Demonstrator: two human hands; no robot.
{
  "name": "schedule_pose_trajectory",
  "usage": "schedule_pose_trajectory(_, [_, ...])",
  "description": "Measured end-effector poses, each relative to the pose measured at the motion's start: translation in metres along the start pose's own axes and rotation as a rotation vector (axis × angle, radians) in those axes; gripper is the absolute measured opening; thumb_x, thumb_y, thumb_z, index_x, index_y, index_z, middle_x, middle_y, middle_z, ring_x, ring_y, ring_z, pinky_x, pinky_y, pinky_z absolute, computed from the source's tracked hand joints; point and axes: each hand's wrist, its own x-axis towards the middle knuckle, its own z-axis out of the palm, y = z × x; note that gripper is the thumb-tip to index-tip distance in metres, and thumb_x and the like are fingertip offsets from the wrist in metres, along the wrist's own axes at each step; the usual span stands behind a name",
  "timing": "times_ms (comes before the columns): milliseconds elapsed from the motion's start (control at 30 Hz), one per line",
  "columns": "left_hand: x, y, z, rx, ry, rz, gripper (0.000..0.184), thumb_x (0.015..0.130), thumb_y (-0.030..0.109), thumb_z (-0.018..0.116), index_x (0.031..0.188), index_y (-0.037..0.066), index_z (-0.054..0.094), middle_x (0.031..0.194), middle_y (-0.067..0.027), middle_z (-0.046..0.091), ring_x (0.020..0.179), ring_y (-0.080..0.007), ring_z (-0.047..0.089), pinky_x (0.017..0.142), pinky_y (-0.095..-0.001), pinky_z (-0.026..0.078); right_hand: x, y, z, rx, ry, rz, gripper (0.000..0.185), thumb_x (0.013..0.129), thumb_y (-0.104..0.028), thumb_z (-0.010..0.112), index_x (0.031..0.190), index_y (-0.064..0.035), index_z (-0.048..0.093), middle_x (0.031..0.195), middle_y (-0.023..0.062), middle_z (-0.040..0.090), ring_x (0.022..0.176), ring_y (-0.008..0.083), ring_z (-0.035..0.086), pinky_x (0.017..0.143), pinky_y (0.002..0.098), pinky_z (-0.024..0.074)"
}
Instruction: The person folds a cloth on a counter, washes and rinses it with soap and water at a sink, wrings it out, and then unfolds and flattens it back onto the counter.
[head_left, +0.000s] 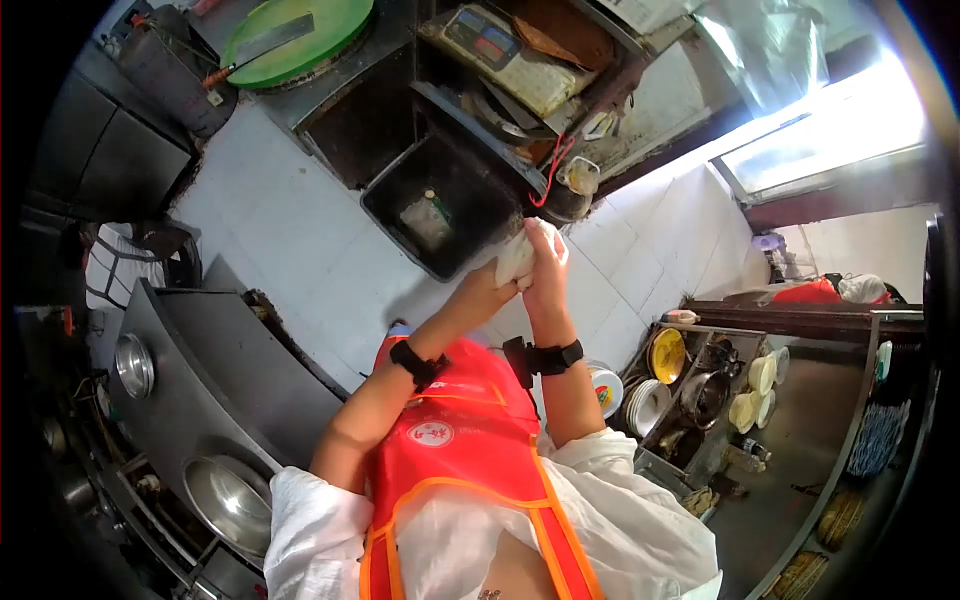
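Note:
In front of my apron, my left hand (pixel 487 292) and my right hand (pixel 545 265) are close together and both closed on a crumpled white cloth or tissue (pixel 515 260). Whether it is fabric or paper I cannot make out. The hands are beside the near right rim of a black bin (pixel 395 232) on the floor. Inside that bin lies a pale, clear-looking plastic piece (pixel 428 222). Just beyond my right hand is a dark round container (pixel 566 207) with a red cord (pixel 546 175) near it.
A green round chopping board (pixel 335 40) carries a cleaver (pixel 270 42) at the upper left. A scale (pixel 482 38) rests on the cabinet ahead. On the left, a steel counter (pixel 225 370) holds a metal bowl (pixel 230 500); shelves with bowls (pixel 650 405) stand right.

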Motion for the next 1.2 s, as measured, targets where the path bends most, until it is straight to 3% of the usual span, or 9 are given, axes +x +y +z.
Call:
schedule_pose_trajectory(67, [0.012,0.006,-0.035,0.167,-0.016,-0.191,0.029,0.078,0.017,0.055,0.100,-0.002,0.050,0.096,-0.0174,0.056,0.090,-0.0215,0.055,0.073,-0.0306,0.043,0.016,0.013,0.016,-0.008,0.014,0.001,0.020,0.078,-0.023,0.060,0.084,-0.0044,0.054,0.071,0.0004,0.052,0.063,0.0082,0.049,0.057,0.0221,0.0404])
schedule_pose_trajectory(167, [0.032,-0.002,-0.087,0.105,0.006,0.024,0.030,0.076,0.013,0.059,0.100,-0.001,0.048,0.088,-0.0145,0.055,0.082,-0.0170,0.054,0.068,-0.0281,0.042,0.034,0.020,0.041,-0.049,0.057,0.102,0.023,0.080,-0.026,0.058,0.082,-0.0042,0.054,0.071,0.0008,0.053,0.064,0.0081,0.048,0.057,0.0218,0.0394])
schedule_pose_trajectory(300, [0.046,-0.007,-0.161,0.156,-0.093,-0.041,0.024,0.077,0.013,0.060,0.095,-0.001,0.051,0.067,-0.0059,0.051,0.059,-0.0114,0.045,0.053,-0.0246,0.037,0.068,0.055,0.085,-0.106,0.147,-0.082,0.024,0.082,-0.027,0.057,0.076,-0.0032,0.056,0.066,-0.0014,0.053,0.059,0.0068,0.046,0.055,0.0229,0.0380])
schedule_pose_trajectory(433, [0.059,-0.014,-0.251,0.034,-0.237,-0.235,0.021,0.083,0.017,0.054,0.093,-0.001,0.053,0.072,-0.0062,0.057,0.062,-0.0099,0.051,0.057,-0.0227,0.041,0.068,0.068,0.173,-0.117,0.288,-0.114,0.024,0.082,-0.028,0.057,0.071,-0.0063,0.056,0.064,-0.0027,0.051,0.056,0.0059,0.044,0.051,0.0230,0.0356])
schedule_pose_trajectory(500, [0.066,-0.025,-0.302,-0.101,-0.152,-0.137,0.021,0.085,0.016,0.052,0.094,-0.002,0.054,0.072,-0.0038,0.057,0.056,-0.0087,0.047,0.051,-0.0235,0.039,0.084,0.093,0.224,0.051,0.260,-0.124,0.026,0.081,-0.031,0.058,0.073,-0.0058,0.058,0.064,-0.0025,0.052,0.058,0.0059,0.045,0.053,0.0226,0.0365])
schedule_pose_trajectory(600, [0.087,-0.035,-0.387,0.038,-0.210,-0.194,0.026,0.088,0.022,0.047,0.095,-0.002,0.055,0.075,-0.0030,0.059,0.061,-0.0079,0.049,0.055,-0.0225,0.040,0.104,0.102,0.295,-0.252,0.200,-0.271,0.032,0.081,-0.030,0.057,0.070,-0.0006,0.056,0.063,-0.0009,0.051,0.061,0.0070,0.044,0.055,0.0236,0.0368])
schedule_pose_trajectory(800, [0.141,-0.015,-0.506,0.203,-0.094,-0.068,0.042,0.093,0.030,0.034,0.099,-0.006,0.055,0.091,-0.0079,0.058,0.082,-0.0137,0.049,0.076,-0.0258,0.038,0.150,0.105,0.404,-0.234,0.156,-0.332,0.032,0.081,-0.029,0.056,0.078,0.0024,0.054,0.065,0.0047,0.054,0.063,0.0094,0.047,0.059,0.0254,0.0390])
schedule_pose_trajectory(933, [0.178,-0.014,-0.569,0.187,-0.058,-0.074,0.043,0.093,0.032,0.034,0.102,-0.006,0.054,0.094,-0.0084,0.057,0.084,-0.0142,0.050,0.076,-0.0259,0.038,0.213,0.149,0.478,-0.186,0.222,-0.380,0.030,0.085,-0.028,0.050,0.086,0.0014,0.053,0.070,0.0054,0.055,0.066,0.0115,0.049,0.062,0.0259,0.0400])
schedule_pose_trajectory(1200, [0.208,0.000,-0.747,0.155,0.189,-0.184,0.047,0.092,0.035,0.034,0.105,-0.007,0.051,0.095,-0.0125,0.057,0.087,-0.0173,0.053,0.080,-0.0298,0.041,0.280,0.165,0.661,-0.135,-0.232,-0.192,0.030,0.084,-0.030,0.050,0.089,-0.0010,0.054,0.069,0.0076,0.055,0.064,0.0140,0.051,0.060,0.0288,0.0413])
